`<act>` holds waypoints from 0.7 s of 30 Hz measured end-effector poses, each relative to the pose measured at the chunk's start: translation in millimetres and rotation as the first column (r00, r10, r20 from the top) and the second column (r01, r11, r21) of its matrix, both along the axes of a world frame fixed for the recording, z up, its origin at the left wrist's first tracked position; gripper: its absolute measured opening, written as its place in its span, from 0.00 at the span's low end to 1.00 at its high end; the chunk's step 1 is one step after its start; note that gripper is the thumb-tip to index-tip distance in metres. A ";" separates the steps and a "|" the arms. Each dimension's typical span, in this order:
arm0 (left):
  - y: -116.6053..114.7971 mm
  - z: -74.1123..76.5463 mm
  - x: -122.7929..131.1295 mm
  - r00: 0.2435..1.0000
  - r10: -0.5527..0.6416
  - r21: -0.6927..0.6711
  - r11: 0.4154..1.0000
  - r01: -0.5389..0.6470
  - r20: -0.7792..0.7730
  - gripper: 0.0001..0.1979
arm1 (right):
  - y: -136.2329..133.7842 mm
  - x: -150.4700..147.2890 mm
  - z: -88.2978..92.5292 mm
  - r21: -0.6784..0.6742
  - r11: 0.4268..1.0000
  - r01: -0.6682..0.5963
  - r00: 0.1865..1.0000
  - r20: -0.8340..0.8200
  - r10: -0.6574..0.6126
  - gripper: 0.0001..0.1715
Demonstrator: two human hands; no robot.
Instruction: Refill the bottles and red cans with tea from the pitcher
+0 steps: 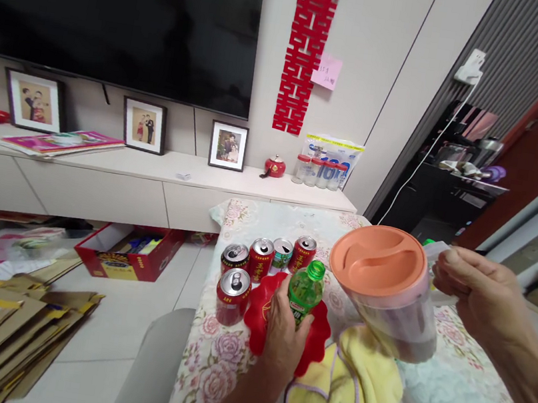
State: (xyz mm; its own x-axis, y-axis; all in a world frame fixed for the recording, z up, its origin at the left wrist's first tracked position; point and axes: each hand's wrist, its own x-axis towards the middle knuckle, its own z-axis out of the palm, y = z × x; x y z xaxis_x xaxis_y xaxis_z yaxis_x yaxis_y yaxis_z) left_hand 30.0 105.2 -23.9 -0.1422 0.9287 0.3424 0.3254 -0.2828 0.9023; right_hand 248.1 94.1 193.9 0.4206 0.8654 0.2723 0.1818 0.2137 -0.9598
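Observation:
My left hand (285,333) is wrapped round a green plastic bottle (304,292) with an uncapped mouth, held over a red scalloped plate (263,308). In my right hand (475,289) is the handle of a clear pitcher (402,322) with an orange lid (377,259). The pitcher is tilted a little, with some dark liquid low inside. Beside the plate stand several drink cans, among them a red can (233,297) in front and a green-and-white can (282,255) behind. Below the pitcher lies a crumpled yellow towel (352,389) with purple edging.
A floral cloth (217,376) covers the table. Behind it runs a white cabinet (191,180) with picture frames, a small red pot (275,165) and glass jars (321,173). Flattened cardboard (42,329) and a red box (129,255) lie on the floor at left.

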 end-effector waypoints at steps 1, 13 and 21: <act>-0.1 0.1 0.1 1.000 -0.003 -0.003 1.000 0.003 0.002 0.37 | 0.1 -0.2 0.6 -0.008 1.000 0.002 1.000 0.004 -0.002 0.38; -0.5 -0.8 0.2 1.000 -0.018 -0.009 1.000 0.019 0.019 0.38 | 2.4 -0.7 7.5 -0.039 0.999 0.008 0.994 0.112 -0.004 0.37; -1.9 3.2 -0.2 0.999 -0.034 -0.049 0.998 0.035 0.016 0.37 | 5.7 6.3 6.6 -0.029 1.000 0.000 0.973 0.229 0.007 0.37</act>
State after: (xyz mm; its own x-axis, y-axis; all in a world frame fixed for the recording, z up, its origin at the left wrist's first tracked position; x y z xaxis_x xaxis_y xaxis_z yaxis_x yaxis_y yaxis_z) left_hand 29.8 103.2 -20.7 -0.1146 0.9488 0.2942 0.3026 -0.2488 0.9201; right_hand 254.4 99.8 200.5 0.3471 0.8755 0.3362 0.3969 0.1877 -0.8985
